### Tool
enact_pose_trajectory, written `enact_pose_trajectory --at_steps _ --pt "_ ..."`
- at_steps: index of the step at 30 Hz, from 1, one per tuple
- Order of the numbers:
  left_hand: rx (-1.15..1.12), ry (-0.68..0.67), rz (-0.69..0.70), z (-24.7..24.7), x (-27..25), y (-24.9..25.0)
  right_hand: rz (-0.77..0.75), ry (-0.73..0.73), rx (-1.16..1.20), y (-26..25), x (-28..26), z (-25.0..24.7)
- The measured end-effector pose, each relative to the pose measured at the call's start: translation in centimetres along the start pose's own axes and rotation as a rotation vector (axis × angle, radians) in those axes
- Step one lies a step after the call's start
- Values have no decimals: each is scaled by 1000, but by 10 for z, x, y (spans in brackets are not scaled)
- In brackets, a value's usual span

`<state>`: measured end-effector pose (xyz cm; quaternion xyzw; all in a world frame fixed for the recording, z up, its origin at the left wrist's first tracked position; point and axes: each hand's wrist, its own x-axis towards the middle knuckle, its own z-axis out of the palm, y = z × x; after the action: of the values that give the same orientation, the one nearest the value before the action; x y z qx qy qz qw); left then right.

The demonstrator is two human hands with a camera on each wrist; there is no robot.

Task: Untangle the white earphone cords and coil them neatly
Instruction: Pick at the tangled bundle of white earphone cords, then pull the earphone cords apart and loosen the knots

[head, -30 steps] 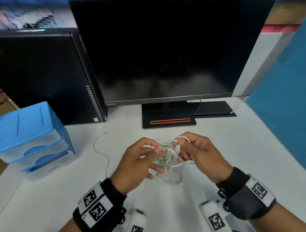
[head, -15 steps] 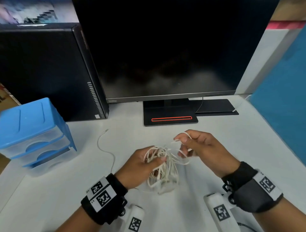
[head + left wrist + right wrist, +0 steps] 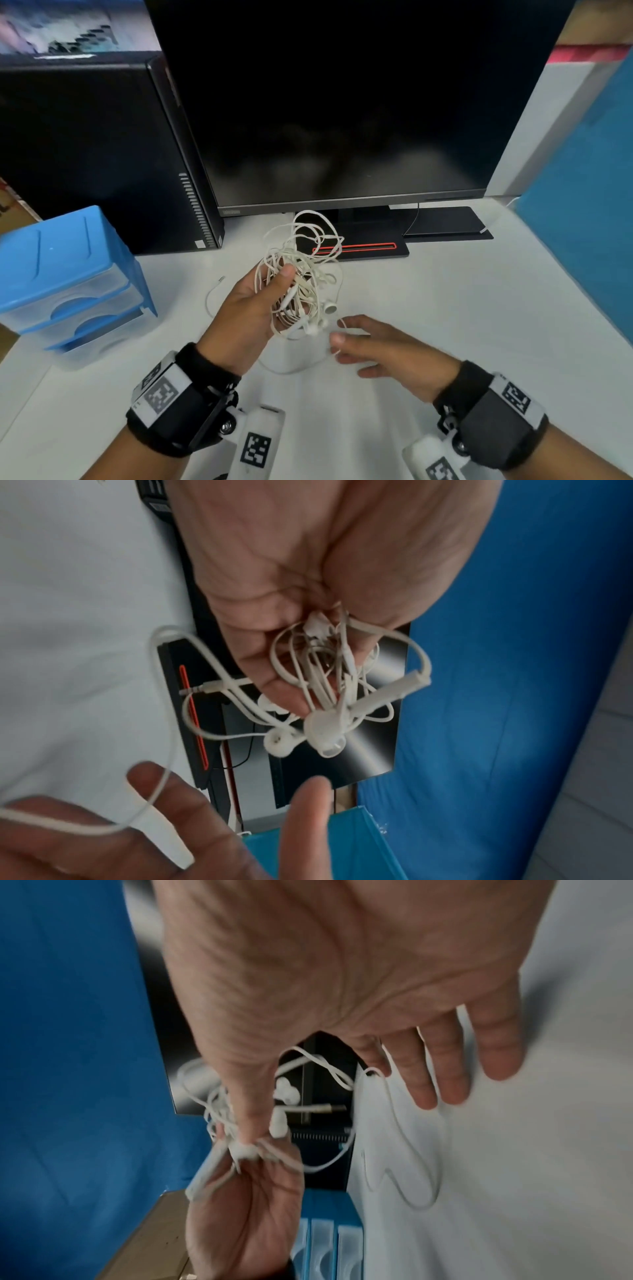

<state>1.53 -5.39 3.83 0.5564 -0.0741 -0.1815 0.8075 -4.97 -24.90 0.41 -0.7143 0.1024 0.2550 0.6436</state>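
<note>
My left hand [image 3: 274, 291] grips a tangled bundle of white earphone cords [image 3: 305, 260] and holds it up above the white table [image 3: 479, 325]. Loops stick out above the thumb, and earbuds [image 3: 329, 306] dangle below. In the left wrist view the bundle [image 3: 325, 691] hangs from the curled fingers with two earbuds [image 3: 322, 731] lowest. My right hand [image 3: 363, 346] hovers lower and to the right with straight fingers [image 3: 445, 1083]. One thin strand [image 3: 161, 791] is draped over them. A loose tail with a jack plug [image 3: 221, 279] lies on the table to the left.
A dark monitor [image 3: 342, 102] on a black stand base [image 3: 359, 253] is right behind the bundle. A black PC tower [image 3: 85, 154] stands back left, a blue drawer unit [image 3: 68, 274] on the left and a blue partition [image 3: 582, 222] on the right.
My left hand has lifted the bundle up and toward the monitor. My right hand has let go of the loop it pinched, dropped lower and spread its fingers.
</note>
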Motion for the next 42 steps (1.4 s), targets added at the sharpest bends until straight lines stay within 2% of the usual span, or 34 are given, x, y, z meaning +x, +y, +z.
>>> enact_pose_trajectory --at_steps 4,7,9,12,17,20,29,32,39,42 --pt "-11 -11 -6 3 -4 2 -70 -28 136 5 4 13" --pt "-72 -15 -5 -1 -3 7 -131 28 400 -1 1 6" --pt "-106 -30 -23 -7 0 11 -159 116 487 -9 -3 -7" --pt "-140 -27 -40 -24 8 13 -245 319 428 -20 -7 -31" --pt "-137 163 -82 -57 23 2 -436 539 405 -39 -18 -69" --pt "-48 252 -75 -71 29 -3 -516 620 434 -45 -25 -87" --pt "253 281 -96 -80 30 -11 -702 915 526 -56 -46 -129" --pt "440 312 -100 -83 30 -15 -742 958 539 -56 -52 -145" --pt "645 285 -71 -94 31 -17 -827 1054 677 -45 -60 -190" --pt "837 171 -15 -88 26 -9 -816 958 656 -52 -65 -178"
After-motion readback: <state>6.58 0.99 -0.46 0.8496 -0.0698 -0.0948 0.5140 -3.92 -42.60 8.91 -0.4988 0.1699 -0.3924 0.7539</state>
